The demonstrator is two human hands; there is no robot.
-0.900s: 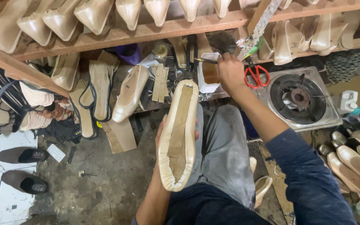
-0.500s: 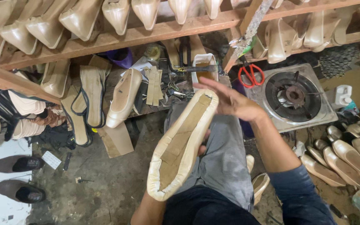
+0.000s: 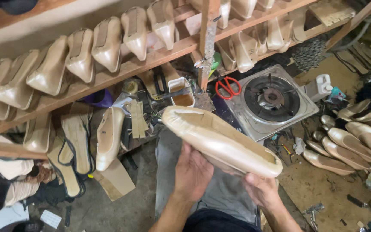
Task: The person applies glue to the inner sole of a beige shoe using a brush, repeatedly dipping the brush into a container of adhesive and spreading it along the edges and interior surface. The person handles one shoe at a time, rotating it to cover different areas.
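Observation:
I hold a beige shoe upper on its last (image 3: 220,139) across my lap, toe pointing up-left, heel end at the lower right. My left hand (image 3: 193,172) grips it from beneath at the middle. My right hand (image 3: 260,189) grips it under the heel end. Beyond the toe, a white container of brown glue (image 3: 181,91) sits on the cluttered low bench.
A wooden rack (image 3: 121,71) of beige lasted shoes runs across the top. Red-handled scissors (image 3: 227,86) lie beside a single-burner gas stove (image 3: 271,99) at right. Finished beige shoes (image 3: 353,141) lie on the floor at far right. Soles and insoles (image 3: 76,148) pile at left.
My right hand came back from the glue container and took hold under the heel end. The shoe swung from nearly upright to lying across my lap, sole side turned away.

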